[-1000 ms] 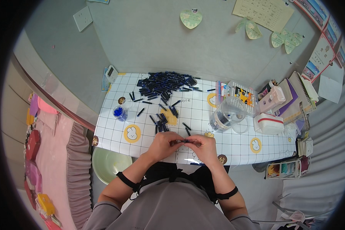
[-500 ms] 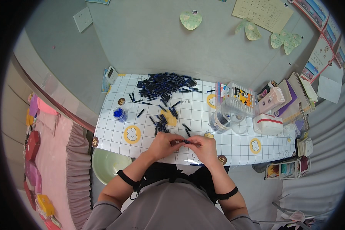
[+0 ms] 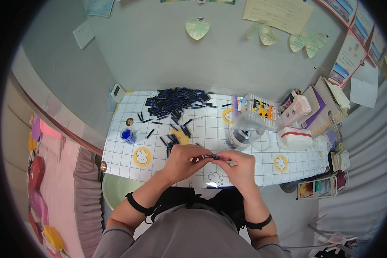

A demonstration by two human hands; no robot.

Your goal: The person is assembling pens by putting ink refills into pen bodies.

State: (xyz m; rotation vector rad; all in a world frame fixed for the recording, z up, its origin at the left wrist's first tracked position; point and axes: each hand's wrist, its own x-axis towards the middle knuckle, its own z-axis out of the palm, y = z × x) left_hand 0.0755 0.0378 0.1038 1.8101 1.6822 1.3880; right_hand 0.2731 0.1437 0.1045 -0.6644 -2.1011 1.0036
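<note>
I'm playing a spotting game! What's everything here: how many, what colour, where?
Table: one, white grid, centre
Dark sticks: many, black and blue, heaped and scattered on table
Small jar: one, clear with blue pieces, table's left
Tub: one, clear, right of centre
Pouch: one, white, table's right
Case: one, pink, behind pouch
Folder: one, purple, right of case
Socket: one, white, upper left
Leaf-shaped notes: several, green, top
Basin: one, pale green, below table's left
Ruffled cover: one, pink, far left
Curtain: one, grey, far right
Small piece: count unclear, dark, table's front
Armbands: two, black, bottom
Left hand: one, bare, pinching small piece
Right hand: one, bare, pinching too
</note>
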